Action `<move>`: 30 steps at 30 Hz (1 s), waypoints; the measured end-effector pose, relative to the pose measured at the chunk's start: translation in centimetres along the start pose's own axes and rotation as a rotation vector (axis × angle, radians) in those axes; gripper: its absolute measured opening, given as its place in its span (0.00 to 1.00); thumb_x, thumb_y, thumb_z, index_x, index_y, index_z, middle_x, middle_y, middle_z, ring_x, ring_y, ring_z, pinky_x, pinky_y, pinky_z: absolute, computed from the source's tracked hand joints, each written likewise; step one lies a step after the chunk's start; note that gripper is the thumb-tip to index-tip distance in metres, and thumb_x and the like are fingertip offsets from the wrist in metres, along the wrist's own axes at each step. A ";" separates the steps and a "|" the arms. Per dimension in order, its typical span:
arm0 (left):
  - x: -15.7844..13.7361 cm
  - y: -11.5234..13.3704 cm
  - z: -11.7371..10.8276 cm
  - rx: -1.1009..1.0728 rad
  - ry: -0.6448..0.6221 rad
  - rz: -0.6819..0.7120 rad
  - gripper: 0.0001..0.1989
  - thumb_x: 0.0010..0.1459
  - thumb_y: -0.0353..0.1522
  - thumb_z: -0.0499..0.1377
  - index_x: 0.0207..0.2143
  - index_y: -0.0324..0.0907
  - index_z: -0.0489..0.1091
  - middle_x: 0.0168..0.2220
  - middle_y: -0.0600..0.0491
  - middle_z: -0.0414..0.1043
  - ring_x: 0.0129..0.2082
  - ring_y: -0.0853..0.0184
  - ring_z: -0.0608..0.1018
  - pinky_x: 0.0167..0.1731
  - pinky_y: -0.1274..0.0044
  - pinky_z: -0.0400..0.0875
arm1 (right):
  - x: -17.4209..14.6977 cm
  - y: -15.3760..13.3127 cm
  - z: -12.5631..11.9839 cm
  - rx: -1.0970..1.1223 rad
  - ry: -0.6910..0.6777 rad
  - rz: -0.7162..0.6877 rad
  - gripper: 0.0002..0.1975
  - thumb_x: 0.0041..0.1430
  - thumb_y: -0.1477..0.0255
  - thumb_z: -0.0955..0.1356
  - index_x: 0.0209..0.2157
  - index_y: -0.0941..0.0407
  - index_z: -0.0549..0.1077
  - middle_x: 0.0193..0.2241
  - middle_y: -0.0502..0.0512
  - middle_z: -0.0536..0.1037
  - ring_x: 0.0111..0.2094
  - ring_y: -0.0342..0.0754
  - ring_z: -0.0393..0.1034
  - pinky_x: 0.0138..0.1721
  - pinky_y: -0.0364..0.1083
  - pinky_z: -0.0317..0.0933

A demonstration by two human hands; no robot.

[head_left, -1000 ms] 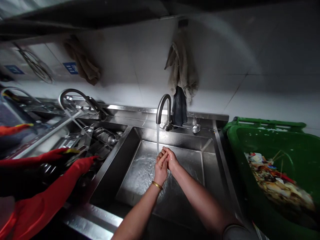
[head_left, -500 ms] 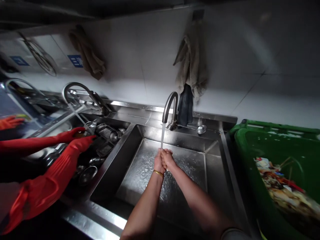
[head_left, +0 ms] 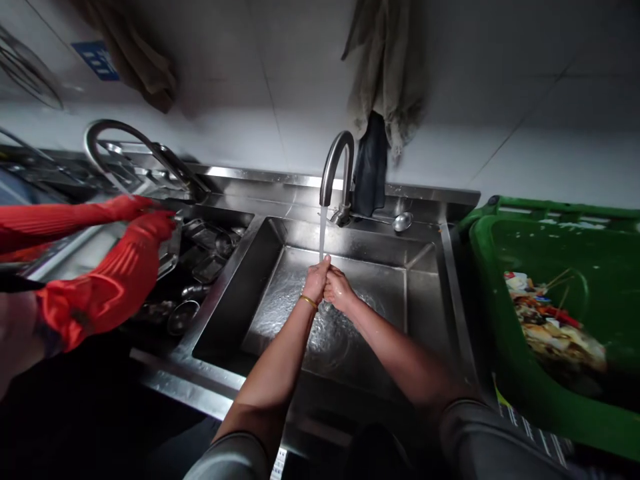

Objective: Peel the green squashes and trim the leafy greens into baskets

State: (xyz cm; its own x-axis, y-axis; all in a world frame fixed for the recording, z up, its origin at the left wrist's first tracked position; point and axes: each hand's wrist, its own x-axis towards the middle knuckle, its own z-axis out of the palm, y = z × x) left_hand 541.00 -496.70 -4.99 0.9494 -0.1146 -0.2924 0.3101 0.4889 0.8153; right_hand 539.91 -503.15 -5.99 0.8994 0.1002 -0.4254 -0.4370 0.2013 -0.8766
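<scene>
My left hand (head_left: 315, 283), with a gold bangle at its wrist, is closed against my right hand (head_left: 339, 288). The two are clasped together, wet, under the water stream (head_left: 323, 233) that falls from a curved metal faucet (head_left: 338, 160). My right fingers are curled in against the left palm and partly hidden. Below both hands is the steel sink basin (head_left: 385, 287), where shallow water ripples over the bottom. No other object shows in either hand.
At left, a co-worker's red-gloved hands (head_left: 150, 223) hold a tray (head_left: 171, 250) over a neighbouring sink with ladles and metal pans (head_left: 207, 267). A ladle (head_left: 402, 221) lies behind my basin. On the right stands a green bin (head_left: 485, 267) with food waste. Cloths (head_left: 385, 73) hang on the wall.
My view has tilted down. My hands stay clasped under the stream, their grip shifted and the left thumb now pointing up. The co-worker's gloves have lifted a tray.
</scene>
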 end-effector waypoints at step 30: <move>-6.8 1.3 -0.9 -0.028 -0.431 0.224 0.31 0.40 0.39 0.68 0.48 0.40 0.68 0.39 0.48 0.73 0.31 0.67 0.73 0.28 0.79 0.68 | -3.6 -2.1 -0.6 0.114 -0.338 -0.150 0.34 0.44 0.41 0.62 0.13 0.53 0.41 0.07 0.38 0.43 0.07 0.34 0.32 0.05 0.37 0.37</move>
State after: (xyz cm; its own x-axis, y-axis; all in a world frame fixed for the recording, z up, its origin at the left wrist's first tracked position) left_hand 534.93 -494.52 -2.44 0.9284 -0.3493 0.1272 0.1002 0.5647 0.8192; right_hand 537.62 -504.51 -2.75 0.9101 0.3735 -0.1793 -0.3153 0.3435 -0.8847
